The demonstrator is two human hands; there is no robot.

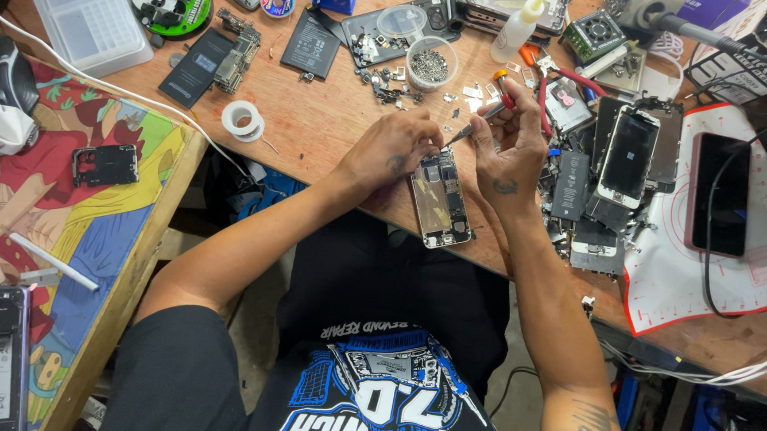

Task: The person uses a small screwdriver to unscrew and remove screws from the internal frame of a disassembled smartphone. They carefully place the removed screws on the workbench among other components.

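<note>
While the wooden surface (318, 132) lies crowded with phone parts, the opened phone (440, 199) sits at its near edge. My left hand (394, 150) presses its top end down, fingers curled together; my right hand (510, 148) pinches a small screwdriver (481, 119), tip at the phone's upper corner. A slip could gouge the board, or flick a screw into the clutter. My fingers hide the screw itself.
</note>
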